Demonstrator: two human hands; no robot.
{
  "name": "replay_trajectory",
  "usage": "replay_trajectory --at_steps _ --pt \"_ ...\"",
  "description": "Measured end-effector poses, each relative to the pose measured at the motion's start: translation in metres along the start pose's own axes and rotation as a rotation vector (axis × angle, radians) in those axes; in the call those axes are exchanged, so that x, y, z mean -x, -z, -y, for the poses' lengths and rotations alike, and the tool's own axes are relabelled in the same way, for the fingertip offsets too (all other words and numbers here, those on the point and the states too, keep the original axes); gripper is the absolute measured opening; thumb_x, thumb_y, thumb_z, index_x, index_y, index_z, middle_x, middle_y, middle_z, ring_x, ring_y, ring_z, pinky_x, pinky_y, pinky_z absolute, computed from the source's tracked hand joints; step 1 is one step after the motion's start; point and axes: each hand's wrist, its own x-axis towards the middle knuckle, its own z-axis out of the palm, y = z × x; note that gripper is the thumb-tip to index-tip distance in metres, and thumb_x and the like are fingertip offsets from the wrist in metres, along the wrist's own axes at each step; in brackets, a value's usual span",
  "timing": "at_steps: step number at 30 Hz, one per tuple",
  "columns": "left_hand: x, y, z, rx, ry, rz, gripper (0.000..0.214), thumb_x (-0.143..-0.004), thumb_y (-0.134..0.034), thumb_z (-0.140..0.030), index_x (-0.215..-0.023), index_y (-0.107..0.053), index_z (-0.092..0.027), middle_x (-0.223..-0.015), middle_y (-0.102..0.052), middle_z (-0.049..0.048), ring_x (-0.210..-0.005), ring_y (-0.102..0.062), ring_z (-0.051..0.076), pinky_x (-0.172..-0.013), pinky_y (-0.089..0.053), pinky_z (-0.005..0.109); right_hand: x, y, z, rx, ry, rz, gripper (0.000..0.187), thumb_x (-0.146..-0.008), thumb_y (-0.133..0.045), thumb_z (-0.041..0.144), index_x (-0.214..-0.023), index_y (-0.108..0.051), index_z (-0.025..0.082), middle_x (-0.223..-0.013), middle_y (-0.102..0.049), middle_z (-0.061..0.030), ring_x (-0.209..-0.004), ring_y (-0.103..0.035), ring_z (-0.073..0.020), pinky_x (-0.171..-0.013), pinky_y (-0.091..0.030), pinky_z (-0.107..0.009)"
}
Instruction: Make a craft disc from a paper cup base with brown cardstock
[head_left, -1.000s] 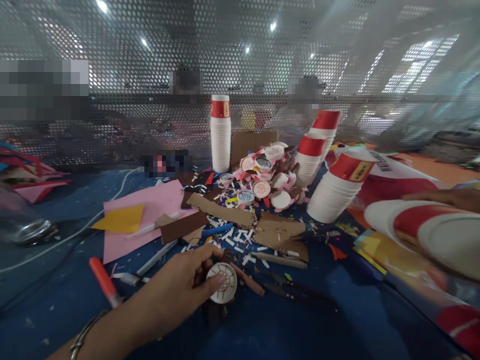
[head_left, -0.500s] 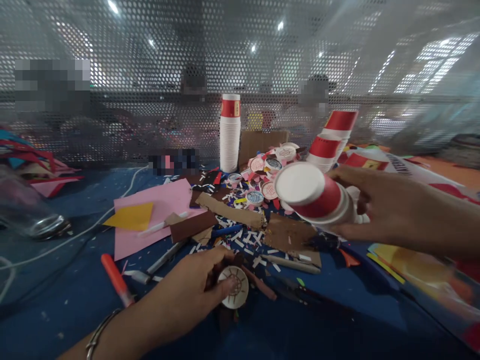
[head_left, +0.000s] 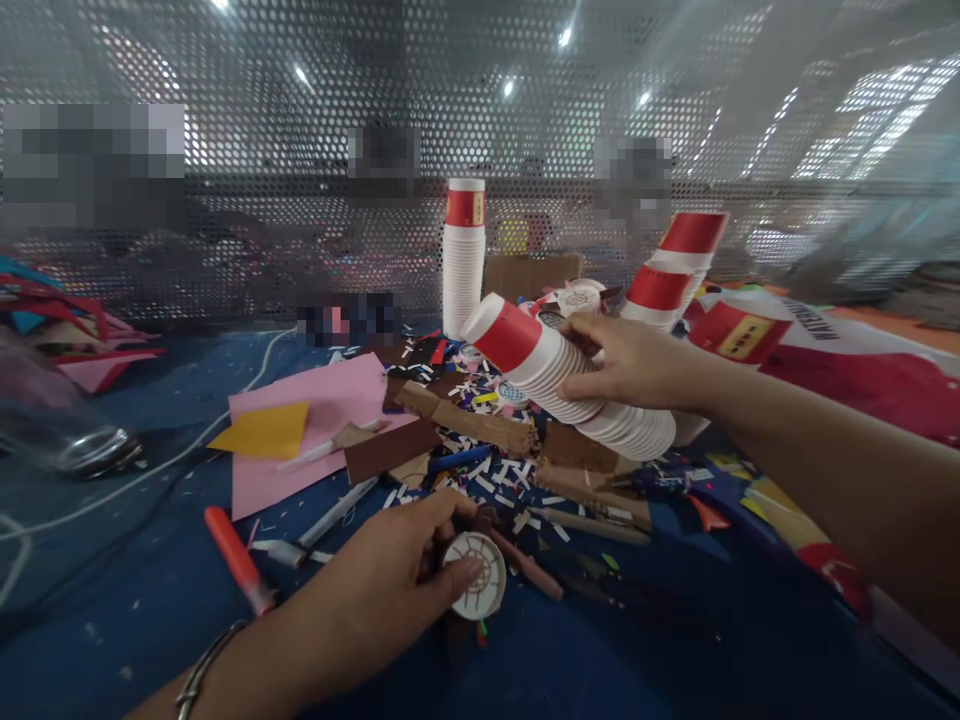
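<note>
My left hand [head_left: 390, 580] rests low on the blue table, fingers pinched round a small white round paper disc [head_left: 476, 587] with a drawn pattern. My right hand [head_left: 637, 365] reaches in from the right and grips a tilted stack of red-banded white paper cups [head_left: 555, 375], its bottom end pointing up and left. Under that stack lie brown cardboard strips [head_left: 480, 425] and a pile of paper snippets [head_left: 480, 470]. Behind it sits a heap of decorated cup bottoms [head_left: 577, 297].
An upright cup stack [head_left: 463, 255] stands at the back centre, with other leaning stacks [head_left: 667, 275] at the right. Pink paper [head_left: 315, 425] with a yellow piece [head_left: 262, 430], a red marker [head_left: 238, 560], pens, a cable and a perforated screen [head_left: 300, 150] surround the work spot.
My right hand has come in from the right with a cup stack, swinging it left and down over the cardboard. My left hand has stayed on the disc.
</note>
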Motion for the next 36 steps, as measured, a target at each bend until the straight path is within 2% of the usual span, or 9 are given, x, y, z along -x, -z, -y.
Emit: replay_trajectory --at_steps 4,9,15,17,19,22,27,33,36 --pt "0.0 0.001 -0.001 -0.051 0.004 -0.03 0.036 -0.093 -0.059 -0.039 -0.126 -0.06 -0.027 -0.084 -0.063 -0.0006 -0.068 -0.058 0.018 -0.061 -0.041 0.03 0.01 -0.011 -0.009 -0.027 0.014 -0.008 0.055 -0.071 -0.069 0.049 -0.116 -0.061 0.018 -0.113 -0.072 -0.0137 -0.101 -0.068 -0.0354 -0.088 -0.053 -0.051" --pt "-0.008 0.014 -0.009 -0.318 -0.038 -0.286 0.049 -0.092 -0.061 -0.053 -0.131 -0.06 -0.023 -0.107 -0.063 0.0074 -0.087 -0.06 0.025 -0.079 -0.048 0.039 0.017 -0.015 -0.014 -0.172 0.094 -0.008 0.032 -0.074 -0.065 0.034 -0.103 -0.06 0.021 -0.097 -0.073 -0.0063 -0.085 -0.07 -0.0238 -0.079 -0.057 -0.039" --pt "-0.035 0.041 -0.021 -0.43 -0.091 -0.507 0.058 -0.09 -0.064 -0.045 -0.141 -0.052 -0.02 -0.13 -0.056 0.0136 -0.118 -0.056 0.034 -0.102 -0.044 0.05 0.046 0.0 -0.025 0.07 0.103 -0.07 0.032 -0.082 -0.062 0.044 -0.106 -0.067 0.022 -0.11 -0.073 -0.0097 -0.098 -0.068 -0.0308 -0.084 -0.053 -0.046" --pt "-0.05 0.049 -0.022 -0.489 -0.167 -0.48 0.07 -0.087 -0.068 -0.045 -0.148 -0.047 -0.018 -0.135 -0.055 0.0163 -0.128 -0.049 0.039 -0.108 -0.038 0.054 0.057 0.002 -0.034 0.107 0.113 -0.053 0.036 -0.083 -0.063 0.05 -0.107 -0.068 0.024 -0.109 -0.073 -0.0106 -0.101 -0.068 -0.0332 -0.086 -0.053 -0.049" --pt "-0.068 0.053 -0.023 -0.457 -0.253 -0.364 0.075 -0.081 -0.074 -0.044 -0.146 -0.049 -0.015 -0.137 -0.058 0.0181 -0.13 -0.048 0.041 -0.111 -0.034 0.058 0.066 0.001 -0.042 0.103 0.076 -0.013 0.039 -0.083 -0.063 0.054 -0.108 -0.068 0.024 -0.111 -0.073 -0.0111 -0.101 -0.068 -0.034 -0.088 -0.053 -0.051" --pt "-0.098 0.054 -0.021 -0.413 -0.302 -0.305 0.063 -0.076 -0.078 -0.035 -0.134 -0.06 -0.016 -0.128 -0.067 0.0159 -0.123 -0.056 0.04 -0.11 -0.035 0.057 0.07 -0.003 -0.049 0.078 -0.012 0.01 0.047 -0.082 -0.066 0.052 -0.119 -0.065 0.023 -0.116 -0.074 -0.0124 -0.102 -0.07 -0.0353 -0.087 -0.056 -0.052" --pt "-0.127 0.05 -0.019 -0.234 -0.364 -0.342 0.054 -0.074 -0.08 -0.028 -0.123 -0.062 -0.014 -0.126 -0.066 0.0151 -0.119 -0.06 0.036 -0.105 -0.044 0.051 0.064 -0.011 -0.053 0.009 -0.015 0.055 0.057 -0.074 -0.072 0.047 -0.124 -0.065 0.021 -0.128 -0.071 -0.0134 -0.114 -0.069 -0.0385 -0.099 -0.053 -0.057" --pt "-0.138 0.044 -0.012 0.078 -0.369 -0.386 0.065 -0.088 -0.071 -0.031 -0.144 -0.045 -0.012 -0.133 -0.059 0.0201 -0.108 -0.067 0.027 -0.09 -0.057 0.043 0.064 -0.012 -0.054 -0.169 -0.102 0.005 0.069 -0.072 -0.072 0.049 -0.133 -0.059 0.019 -0.131 -0.07 -0.0142 -0.122 -0.066 -0.0341 -0.106 -0.052 -0.054" --pt "-0.143 0.04 -0.009 0.161 -0.36 -0.419 0.068 -0.095 -0.061 -0.033 -0.152 -0.033 -0.009 -0.138 -0.054 0.0249 -0.113 -0.066 0.028 -0.093 -0.057 0.043 0.064 -0.009 -0.05 -0.174 -0.113 -0.023 0.07 -0.073 -0.072 0.051 -0.133 -0.059 0.018 -0.132 -0.069 -0.013 -0.123 -0.065 -0.0327 -0.104 -0.053 -0.054"
